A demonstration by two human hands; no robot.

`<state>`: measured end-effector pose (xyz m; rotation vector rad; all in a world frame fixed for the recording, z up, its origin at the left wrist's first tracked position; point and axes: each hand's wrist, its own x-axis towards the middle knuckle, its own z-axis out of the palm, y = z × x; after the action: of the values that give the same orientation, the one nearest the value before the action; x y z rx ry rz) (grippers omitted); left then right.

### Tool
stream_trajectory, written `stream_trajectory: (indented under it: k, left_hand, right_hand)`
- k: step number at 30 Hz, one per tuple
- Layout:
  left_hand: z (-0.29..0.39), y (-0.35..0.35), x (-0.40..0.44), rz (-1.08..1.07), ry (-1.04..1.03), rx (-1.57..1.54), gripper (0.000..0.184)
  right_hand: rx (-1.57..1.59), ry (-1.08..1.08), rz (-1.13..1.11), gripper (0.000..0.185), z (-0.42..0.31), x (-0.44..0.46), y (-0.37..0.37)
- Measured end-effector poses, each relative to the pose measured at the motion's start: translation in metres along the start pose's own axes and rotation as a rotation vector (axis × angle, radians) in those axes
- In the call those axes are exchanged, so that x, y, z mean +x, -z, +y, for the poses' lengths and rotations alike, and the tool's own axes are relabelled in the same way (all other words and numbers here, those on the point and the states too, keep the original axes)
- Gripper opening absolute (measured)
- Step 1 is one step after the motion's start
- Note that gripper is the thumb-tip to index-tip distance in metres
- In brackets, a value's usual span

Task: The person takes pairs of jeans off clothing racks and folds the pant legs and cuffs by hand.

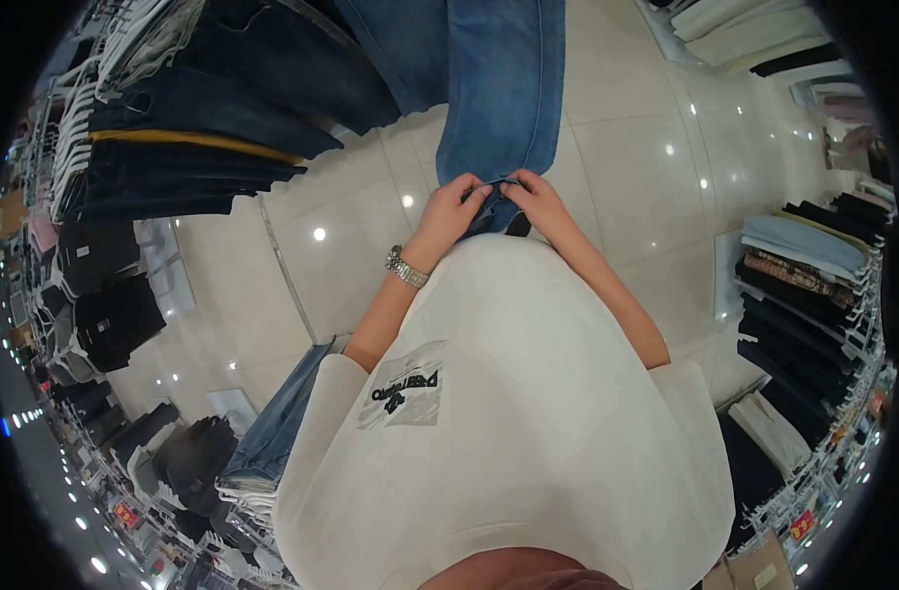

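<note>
Blue denim jeans (504, 88) stretch from the top of the head view down to my hands, in front of my white T-shirt. My left hand (456, 204), below a metal wristwatch, pinches the denim edge between thumb and fingers. Close beside it, my right hand (534, 200) grips the same edge, its fingers curled round the cloth. A small bunched fold of denim hangs between and below the two hands. A dark piece shows just under it, against the shirt; I cannot tell what it is.
Dark jeans (243, 79) hang on white hangers at the upper left. Black garments (115, 320) hang at the left, and a rack of folded trousers (799, 246) stands at the right. More blue jeans (277, 423) hang near my left elbow. The floor (627, 177) is glossy tile.
</note>
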<state>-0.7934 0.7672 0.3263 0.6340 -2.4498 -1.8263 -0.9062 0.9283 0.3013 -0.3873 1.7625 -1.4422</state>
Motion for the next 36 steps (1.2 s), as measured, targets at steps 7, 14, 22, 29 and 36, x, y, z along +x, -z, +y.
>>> stream_trajectory:
  k: [7, 14, 22, 29, 36]
  left_hand:
    - [0.000, 0.002, 0.008, -0.010, 0.030, 0.045, 0.025]
    - [0.000, 0.001, 0.015, -0.002, 0.034, 0.040, 0.026]
    - [0.000, 0.003, 0.022, -0.017, 0.068, -0.058, 0.020]
    - [0.000, 0.005, 0.021, -0.137, -0.002, 0.039, 0.027]
    - [0.000, 0.004, 0.020, -0.115, 0.096, -0.074, 0.019]
  right_hand:
    - [-0.058, -0.065, 0.043, 0.033, -0.022, -0.001, 0.002]
    - [-0.021, -0.091, 0.028, 0.034, -0.021, 0.006, 0.006]
    - [0.019, -0.061, 0.012, 0.030, -0.022, 0.008, 0.010]
    - [0.066, -0.064, 0.044, 0.027, -0.025, 0.006, 0.012]
    - [0.114, -0.089, 0.020, 0.026, -0.021, 0.002, 0.011]
